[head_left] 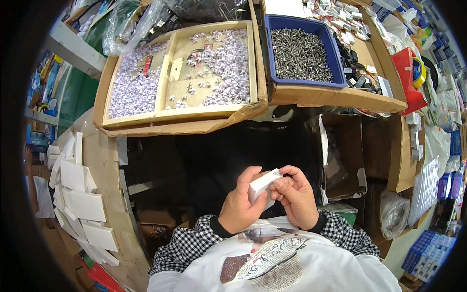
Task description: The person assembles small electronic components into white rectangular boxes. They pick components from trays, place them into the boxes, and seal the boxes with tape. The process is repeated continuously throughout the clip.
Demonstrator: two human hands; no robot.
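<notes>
Both my hands meet over my lap around a small white box [263, 186]. My left hand [241, 204] grips it from the left side, thumb in front and fingers behind. At its right end, the thumb and fingers of my right hand [295, 195] pinch together on the box's edge. The lower part of the box is partly hidden by my fingers. Whether anything small sits between my right fingertips cannot be made out.
Ahead stands a divided wooden tray [160, 114] of small white pieces. Beside it, a blue bin [305, 83] holds many small metal parts. White flat boxes [87, 206] pile up on the left table [127, 238]. An open cardboard box [343, 190] stands at right.
</notes>
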